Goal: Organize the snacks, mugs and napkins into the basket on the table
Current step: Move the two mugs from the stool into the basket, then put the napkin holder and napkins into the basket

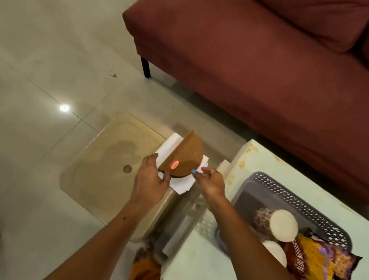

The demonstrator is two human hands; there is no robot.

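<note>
At frame centre your left hand [151, 179] gripped the napkin holder [182, 159], right hand [210, 182] pinched the napkins [182, 186]; loose sheets risked slipping before the basket [300, 197].

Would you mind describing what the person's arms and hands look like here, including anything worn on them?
Both forearms are bare as far as the frame shows, with no sleeves, watch or bracelets in view. The right hand has a blue-painted fingernail. The left hand shows no rings or polish that I can make out. Orange patterned clothing appears below, between the arms.
</note>
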